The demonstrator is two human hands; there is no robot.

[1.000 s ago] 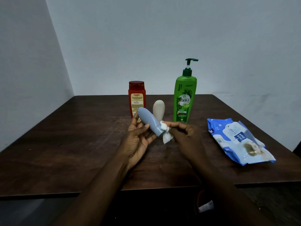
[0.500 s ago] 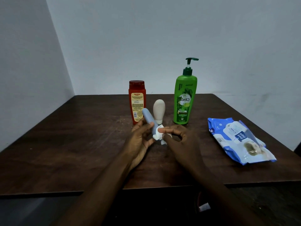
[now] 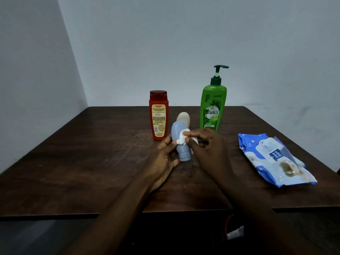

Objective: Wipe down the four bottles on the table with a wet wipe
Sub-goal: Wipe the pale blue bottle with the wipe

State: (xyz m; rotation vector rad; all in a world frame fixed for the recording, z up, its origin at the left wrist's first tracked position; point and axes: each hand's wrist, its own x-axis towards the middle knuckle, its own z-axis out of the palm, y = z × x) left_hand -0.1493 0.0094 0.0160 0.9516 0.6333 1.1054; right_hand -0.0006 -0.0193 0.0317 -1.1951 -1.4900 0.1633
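A small grey-blue bottle (image 3: 179, 137) stands cap-down over the table's middle, gripped from the left by my left hand (image 3: 161, 161). My right hand (image 3: 207, 146) pinches a white wet wipe (image 3: 183, 138) against the bottle's right side. Just behind it stands a small beige bottle (image 3: 184, 117), half hidden. A red bottle (image 3: 158, 115) with a yellow label is upright at the back left, and a tall green pump bottle (image 3: 213, 105) is upright at the back right.
A blue and white wet-wipe pack (image 3: 274, 159) lies flat on the right of the dark wooden table (image 3: 82, 162), near its right edge. Pale walls close in behind and on the left. The table's front edge runs under my forearms.
The grey-blue bottle went from tilted with its cap to the lower right to nearly upright, cap down. The wipe slid from the cap end up onto the bottle's body.
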